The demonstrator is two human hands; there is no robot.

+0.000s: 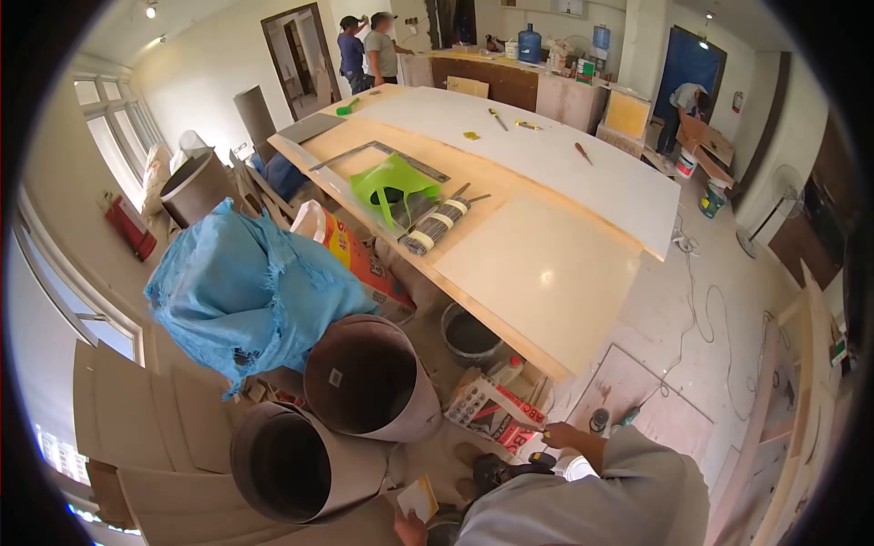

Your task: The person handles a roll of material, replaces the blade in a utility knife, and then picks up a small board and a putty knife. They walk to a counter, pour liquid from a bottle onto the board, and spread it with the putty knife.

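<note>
At the bottom edge, my left hand (410, 528) is closed on a small flat whitish piece with a yellowish edge (419, 500); its exact kind is unclear. My right hand (562, 436), further right, has its fingers wrapped round a thin tool (533, 427), which looks like a putty knife, though its end is hard to make out. Just beyond that tool lies a red and white bag printed ABC (490, 409). A bucket (444, 530) shows partly below, between my left hand and my body. My shoe (490, 470) is on the floor between the hands.
Ahead stands a long table with white sheets (546, 264), a wire bundle (437, 226) and a green bag (390, 187). Left are rolled sheets (364, 378) and a blue sack (246, 282). Cables (692, 300) trail on the right floor. Several people (378, 55) are further back.
</note>
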